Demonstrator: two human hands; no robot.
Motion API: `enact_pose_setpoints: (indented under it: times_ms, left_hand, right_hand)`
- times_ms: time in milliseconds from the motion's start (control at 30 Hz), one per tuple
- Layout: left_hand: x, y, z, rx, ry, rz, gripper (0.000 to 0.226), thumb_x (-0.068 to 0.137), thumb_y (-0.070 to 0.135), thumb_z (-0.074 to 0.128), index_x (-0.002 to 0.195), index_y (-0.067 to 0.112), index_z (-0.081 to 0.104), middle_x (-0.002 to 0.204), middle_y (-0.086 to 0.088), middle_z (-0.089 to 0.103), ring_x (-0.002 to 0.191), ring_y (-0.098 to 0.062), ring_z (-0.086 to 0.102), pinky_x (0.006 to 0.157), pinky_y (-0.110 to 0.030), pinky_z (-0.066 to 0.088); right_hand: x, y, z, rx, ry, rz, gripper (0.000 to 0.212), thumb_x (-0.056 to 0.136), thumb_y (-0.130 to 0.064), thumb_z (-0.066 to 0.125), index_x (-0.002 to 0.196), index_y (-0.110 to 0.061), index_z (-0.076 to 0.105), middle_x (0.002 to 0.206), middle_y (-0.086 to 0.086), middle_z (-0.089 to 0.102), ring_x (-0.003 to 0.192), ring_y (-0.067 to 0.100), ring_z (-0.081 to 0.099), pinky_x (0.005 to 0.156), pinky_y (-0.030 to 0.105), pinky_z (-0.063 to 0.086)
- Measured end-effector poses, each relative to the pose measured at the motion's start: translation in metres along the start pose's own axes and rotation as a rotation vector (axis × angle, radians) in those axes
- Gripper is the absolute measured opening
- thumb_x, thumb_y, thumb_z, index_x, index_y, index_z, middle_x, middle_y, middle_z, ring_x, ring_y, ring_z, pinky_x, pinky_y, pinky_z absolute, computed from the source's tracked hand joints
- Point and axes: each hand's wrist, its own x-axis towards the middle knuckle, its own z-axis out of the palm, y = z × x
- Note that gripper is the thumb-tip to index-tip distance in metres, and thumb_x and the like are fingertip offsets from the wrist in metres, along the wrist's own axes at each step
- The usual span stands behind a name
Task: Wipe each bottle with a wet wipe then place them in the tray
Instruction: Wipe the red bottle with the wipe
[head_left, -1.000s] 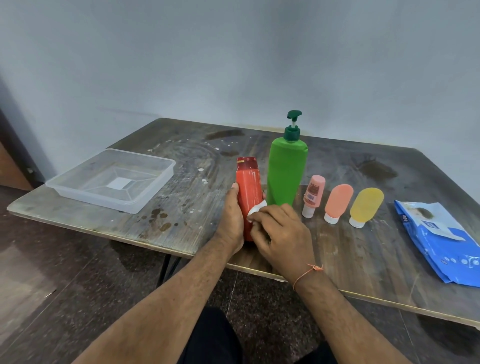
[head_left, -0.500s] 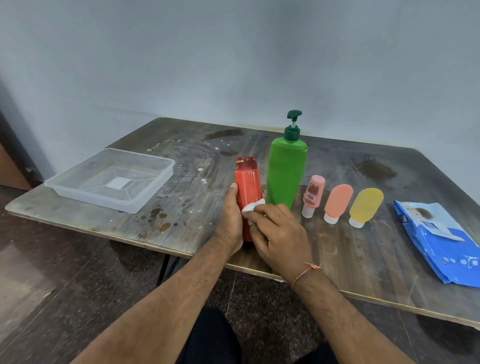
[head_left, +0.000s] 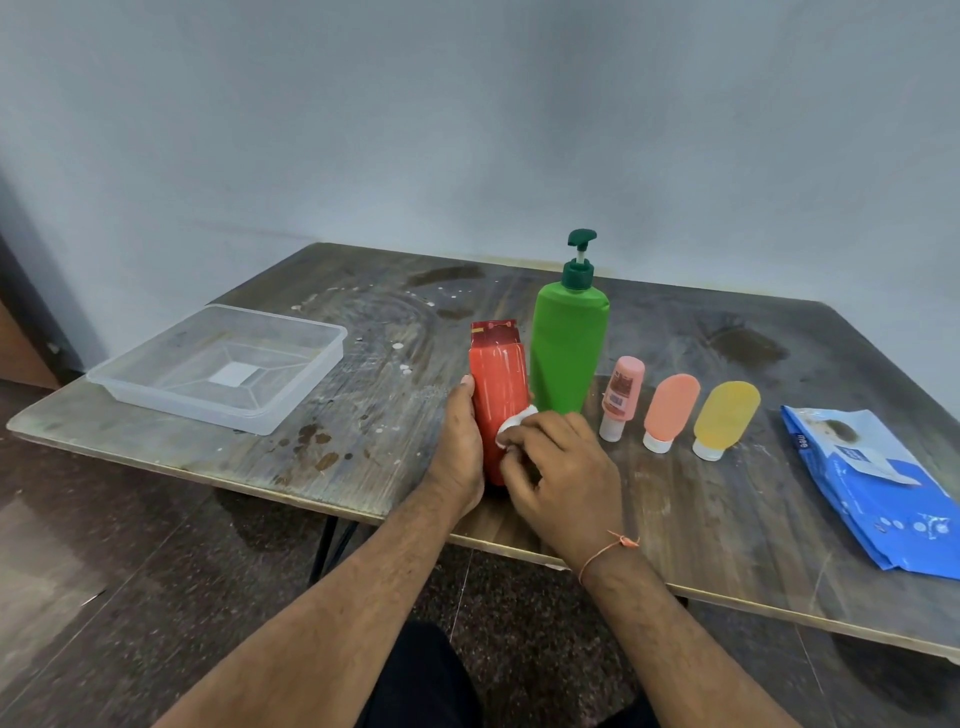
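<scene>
Your left hand wraps around the upright red plastic bottle, which stands near the front edge of the worn dark wooden table. Your right hand curls its fingers over a small white wet wipe and presses it against the bottle's right side. Just beside the bottle stands a tall green pump bottle. The clear plastic tray sits well apart on the left.
</scene>
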Motion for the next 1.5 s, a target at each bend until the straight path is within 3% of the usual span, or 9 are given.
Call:
enact_pose_setpoints:
  times_ms: [133, 300, 500, 633, 800, 1000, 1133, 1300, 1500]
  left_hand:
    - [-0.0004, 0.0, 0.0025, -0.007, 0.009, 0.009, 0.071, 0.111, 0.049, 0.018, 0.098, 0.013, 0.077, 0.093, -0.012, 0.078, 0.086, -0.02, 0.075, 0.081, -0.033, 0.061]
    - [-0.0009, 0.0, 0.0013, 0.018, 0.011, 0.013, 0.07, 0.11, 0.052, 0.02, 0.102, 0.011, 0.076, 0.097, -0.016, 0.076, 0.09, -0.024, 0.073, 0.087, -0.039, 0.059]
    - [-0.0014, 0.0, 0.0018, 0.043, 0.02, 0.004, 0.072, 0.111, 0.053, 0.017, 0.105, 0.01, 0.074, 0.094, -0.012, 0.078, 0.089, -0.021, 0.075, 0.083, -0.036, 0.06]
    - [-0.0008, -0.0001, 0.0026, 0.042, 0.029, -0.013, 0.072, 0.11, 0.054, 0.018, 0.101, 0.009, 0.074, 0.089, -0.012, 0.077, 0.084, -0.021, 0.073, 0.08, -0.036, 0.058]
    - [-0.001, 0.0004, 0.0028, 0.042, 0.031, -0.003, 0.071, 0.11, 0.053, 0.018, 0.107, 0.009, 0.073, 0.095, -0.013, 0.077, 0.089, -0.022, 0.075, 0.083, -0.036, 0.06]
    - [-0.002, 0.0018, 0.0033, 0.06, 0.033, 0.007, 0.07, 0.111, 0.051, 0.018, 0.104, 0.011, 0.074, 0.093, -0.011, 0.078, 0.088, -0.02, 0.075, 0.082, -0.036, 0.06]
    - [-0.0017, 0.002, 0.0036, 0.051, 0.041, -0.007, 0.068, 0.111, 0.051, 0.018, 0.106, 0.012, 0.073, 0.092, -0.009, 0.079, 0.087, -0.018, 0.076, 0.078, -0.032, 0.06]
    - [-0.0022, 0.0029, 0.0048, 0.055, 0.055, -0.011, 0.068, 0.111, 0.051, 0.019, 0.104, 0.011, 0.074, 0.091, -0.011, 0.079, 0.085, -0.019, 0.076, 0.08, -0.035, 0.059]
    - [-0.0029, 0.0029, 0.0046, 0.061, 0.045, -0.01, 0.067, 0.111, 0.05, 0.019, 0.104, 0.012, 0.073, 0.091, -0.009, 0.079, 0.085, -0.018, 0.076, 0.078, -0.034, 0.059]
  right_hand:
    - [0.0006, 0.0021, 0.0001, -0.009, -0.001, -0.023, 0.021, 0.098, -0.015, 0.072, 0.118, -0.018, 0.079, 0.111, -0.004, 0.07, 0.095, 0.021, 0.059, 0.082, 0.033, 0.054]
    - [0.0004, 0.0009, -0.0003, -0.028, 0.019, -0.014, 0.013, 0.091, -0.014, 0.073, 0.101, -0.02, 0.079, 0.102, -0.007, 0.07, 0.089, 0.022, 0.059, 0.077, 0.036, 0.054]
    - [0.0006, 0.0034, 0.0008, 0.006, 0.02, 0.004, 0.021, 0.097, -0.013, 0.073, 0.116, -0.019, 0.079, 0.112, -0.005, 0.071, 0.095, 0.022, 0.061, 0.084, 0.033, 0.054]
    - [-0.0002, 0.0019, -0.0006, -0.009, 0.013, -0.001, 0.011, 0.09, -0.016, 0.074, 0.098, -0.02, 0.079, 0.1, -0.008, 0.07, 0.089, 0.021, 0.059, 0.077, 0.036, 0.055]
    - [0.0017, 0.0047, 0.0012, 0.017, 0.04, 0.053, 0.018, 0.097, -0.014, 0.071, 0.112, -0.018, 0.08, 0.11, -0.005, 0.071, 0.097, 0.022, 0.062, 0.084, 0.035, 0.056]
    - [0.0014, 0.0039, -0.0004, -0.005, 0.05, 0.094, 0.012, 0.091, -0.014, 0.072, 0.099, -0.021, 0.079, 0.102, -0.008, 0.071, 0.091, 0.02, 0.06, 0.078, 0.034, 0.054]
    - [0.0028, 0.0062, 0.0009, 0.042, 0.061, 0.084, 0.019, 0.096, -0.012, 0.072, 0.112, -0.018, 0.08, 0.111, -0.004, 0.072, 0.097, 0.023, 0.064, 0.086, 0.034, 0.056]
    - [0.0021, 0.0048, -0.0014, 0.052, 0.064, 0.117, 0.013, 0.09, -0.013, 0.074, 0.099, -0.021, 0.08, 0.101, -0.009, 0.072, 0.091, 0.019, 0.062, 0.08, 0.035, 0.055]
    - [0.0039, 0.0083, -0.0021, 0.136, 0.071, 0.102, 0.017, 0.094, -0.01, 0.074, 0.108, -0.017, 0.081, 0.108, -0.005, 0.073, 0.098, 0.019, 0.064, 0.089, 0.032, 0.054]
